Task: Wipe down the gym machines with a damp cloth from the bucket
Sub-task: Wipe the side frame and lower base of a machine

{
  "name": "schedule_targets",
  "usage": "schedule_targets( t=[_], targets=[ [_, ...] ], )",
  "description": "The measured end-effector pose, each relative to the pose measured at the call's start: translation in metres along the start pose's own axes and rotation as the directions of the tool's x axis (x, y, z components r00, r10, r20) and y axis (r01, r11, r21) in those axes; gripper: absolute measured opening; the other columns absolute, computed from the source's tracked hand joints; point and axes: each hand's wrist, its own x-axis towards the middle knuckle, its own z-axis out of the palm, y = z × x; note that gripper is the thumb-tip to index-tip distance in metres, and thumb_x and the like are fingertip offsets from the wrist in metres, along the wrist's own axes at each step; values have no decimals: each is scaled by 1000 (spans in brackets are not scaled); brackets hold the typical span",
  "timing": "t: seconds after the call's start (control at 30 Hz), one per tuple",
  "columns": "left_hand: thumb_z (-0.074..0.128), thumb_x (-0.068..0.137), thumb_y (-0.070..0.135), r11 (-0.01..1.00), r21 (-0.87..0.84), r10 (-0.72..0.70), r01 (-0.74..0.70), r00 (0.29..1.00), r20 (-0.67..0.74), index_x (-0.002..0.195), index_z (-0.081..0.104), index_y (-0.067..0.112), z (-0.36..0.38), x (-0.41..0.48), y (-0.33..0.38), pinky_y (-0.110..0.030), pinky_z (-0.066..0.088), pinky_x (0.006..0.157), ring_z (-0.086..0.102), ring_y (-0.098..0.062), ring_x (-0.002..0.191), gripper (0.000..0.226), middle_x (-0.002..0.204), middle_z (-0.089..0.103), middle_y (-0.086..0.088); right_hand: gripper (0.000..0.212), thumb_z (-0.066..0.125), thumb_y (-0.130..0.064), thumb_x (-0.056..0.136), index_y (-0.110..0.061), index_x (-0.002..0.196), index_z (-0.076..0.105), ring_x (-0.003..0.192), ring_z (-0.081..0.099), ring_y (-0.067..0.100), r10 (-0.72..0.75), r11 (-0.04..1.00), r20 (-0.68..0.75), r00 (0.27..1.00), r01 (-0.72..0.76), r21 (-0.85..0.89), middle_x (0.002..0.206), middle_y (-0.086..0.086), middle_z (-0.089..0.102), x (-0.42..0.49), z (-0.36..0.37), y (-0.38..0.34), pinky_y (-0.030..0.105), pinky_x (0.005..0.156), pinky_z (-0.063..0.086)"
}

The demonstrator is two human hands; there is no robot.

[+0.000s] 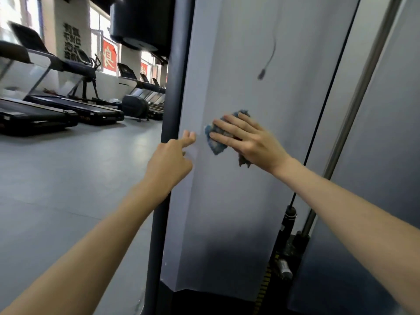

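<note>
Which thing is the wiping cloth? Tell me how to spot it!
Find the tall grey panel of the gym machine filling the middle of the view. Halfway up it, the right hand presses flat on the cloth. It is the only crumpled blue thing there, peeking out around the fingers.

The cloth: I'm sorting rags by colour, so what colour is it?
Blue cloth, pressed under the right hand; head view shows it best.

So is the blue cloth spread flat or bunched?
Bunched: the blue cloth shows crumpled folds around the flat right hand pressing it on the grey panel.
</note>
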Motion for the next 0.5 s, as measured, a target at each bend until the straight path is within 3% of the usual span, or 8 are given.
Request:
schedule_targets(
  t=[0.1, 0.17, 0.2, 0.23, 0.3, 0.37, 0.43, 0.5],
  targets=[
    [41, 79, -1, 996, 94, -12, 7, 998, 58, 140, 45, 30, -10, 4, 4, -37, 49, 93, 55, -25, 117, 69, 145, 45, 8, 42, 56, 0, 95, -13, 134, 57, 129, 50, 31, 233, 966, -173, 957, -248, -67, 139, 12, 53, 20, 1, 36, 43, 111, 35],
    [43, 80, 4, 978, 210, -31, 12, 996, 85, 140, 46, 25, -13, 10, 13, -33, 47, 91, 51, -28, 118, 63, 143, 48, 2, 42, 57, -2, 92, -9, 133, 57, 130, 46, 37, 574, 808, -294, 764, -587, 50, 140, 16, 51, 48, 6, 40, 45, 112, 28],
    [45, 81, 6, 968, 248, -48, 23, 994, 96, 137, 49, 21, -13, 12, 19, -33, 47, 89, 52, -31, 115, 58, 136, 53, -5, 43, 57, -2, 91, -7, 134, 56, 131, 44, 39, 670, 732, -307, 676, -670, 121, 141, 18, 50, 64, 10, 33, 48, 113, 26],
    [46, 82, 7, 961, 274, -60, 32, 994, 94, 133, 53, 16, -14, 13, 26, -34, 48, 85, 55, -33, 109, 52, 124, 58, -10, 44, 57, -1, 90, -6, 134, 55, 132, 42, 41, 693, 715, -297, 658, -681, 161, 141, 19, 49, 76, 14, 23, 50, 113, 25],
    [48, 83, 9, 953, 301, -37, 20, 998, 50, 124, 56, 8, -21, 16, 37, -34, 48, 77, 56, -34, 101, 42, 110, 58, -13, 44, 56, 1, 91, -5, 135, 54, 132, 42, 40, 539, 843, -233, 810, -514, 162, 141, 20, 48, 78, 17, 7, 52, 114, 25],
    [49, 84, 8, 962, 269, 49, -43, 999, -16, 132, 46, 8, -30, 21, 44, -36, 42, 82, 49, -32, 115, 48, 129, 50, -12, 38, 44, -4, 99, -5, 136, 53, 132, 43, 38, 321, 944, -160, 933, -302, 135, 141, 20, 48, 62, 10, 17, 51, 113, 30],
    [52, 85, 7, 979, 191, 90, -77, 994, -58, 141, 32, 9, -37, 28, 48, -37, 39, 91, 42, -30, 126, 60, 140, 42, -10, 38, 38, -7, 101, -6, 135, 53, 130, 45, 38, 335, 942, -182, 924, -324, 89, 140, 19, 49, 54, 2, 42, 51, 111, 32],
    [52, 85, 8, 976, 200, 91, -84, 995, -27, 139, 33, 9, -34, 33, 49, -37, 40, 89, 47, -34, 119, 57, 132, 49, -13, 42, 40, -5, 95, -6, 135, 54, 131, 43, 41, 521, 853, -231, 822, -509, 114, 141, 20, 49, 61, -1, 60, 55, 110, 33]
  ],
)
